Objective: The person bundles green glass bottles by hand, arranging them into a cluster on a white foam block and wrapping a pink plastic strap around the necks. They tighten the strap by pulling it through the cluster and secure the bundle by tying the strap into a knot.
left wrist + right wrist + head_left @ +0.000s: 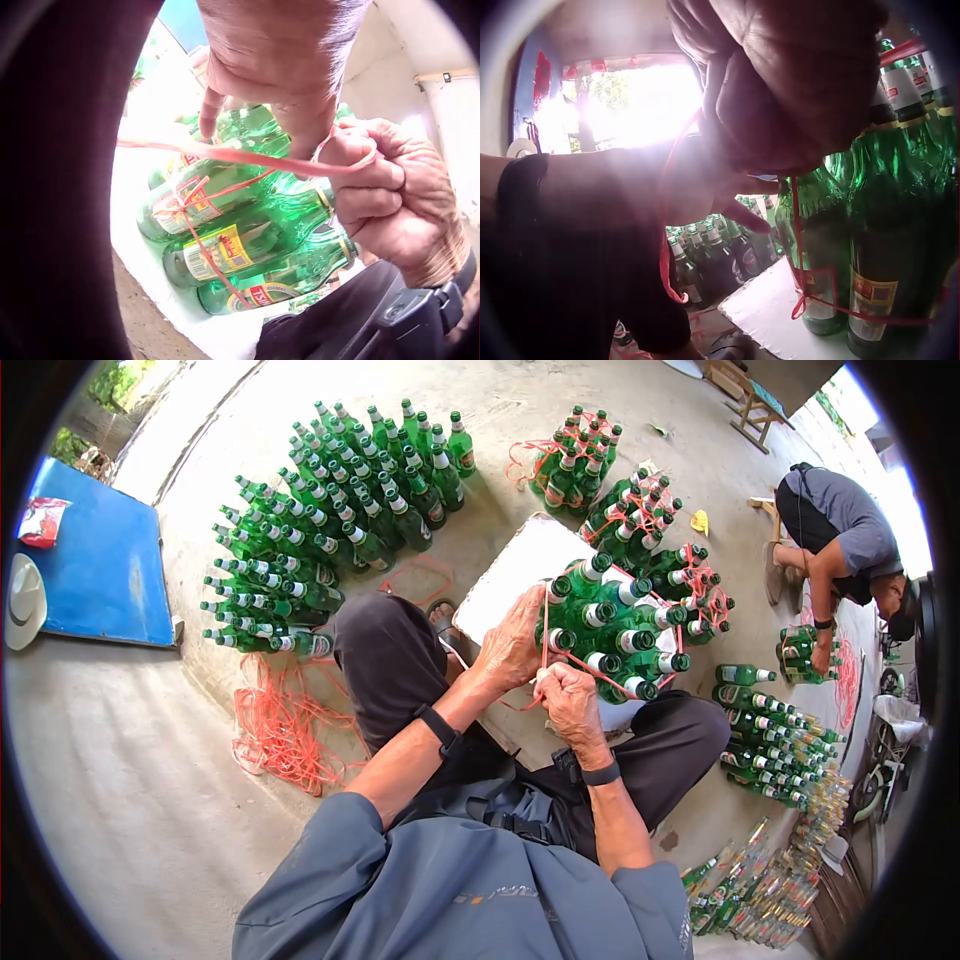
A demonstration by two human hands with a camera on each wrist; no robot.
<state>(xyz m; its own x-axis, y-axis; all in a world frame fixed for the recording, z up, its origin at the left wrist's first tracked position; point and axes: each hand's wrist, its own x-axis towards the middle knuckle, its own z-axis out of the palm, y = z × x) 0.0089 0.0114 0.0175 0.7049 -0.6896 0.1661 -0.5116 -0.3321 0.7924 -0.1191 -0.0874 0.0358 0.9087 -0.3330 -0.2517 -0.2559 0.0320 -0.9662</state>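
Note:
In the head view a cluster of green glass beer bottles stands on a white slab between the person's knees. Red plastic twine circles the bottles, with a knot low on their sides. The right hand grips the twine in curled fingers; in the left wrist view a loop wraps around them. The left hand rests against the near side of the bottles with fairly straight fingers. In the right wrist view, a loose twine end hangs beneath the left forearm.
Many loose green bottles stand at the far left. Tied bundles line the back and right. A twine heap lies on the floor by the left knee. At right another person bends over bottles. A blue board is far left.

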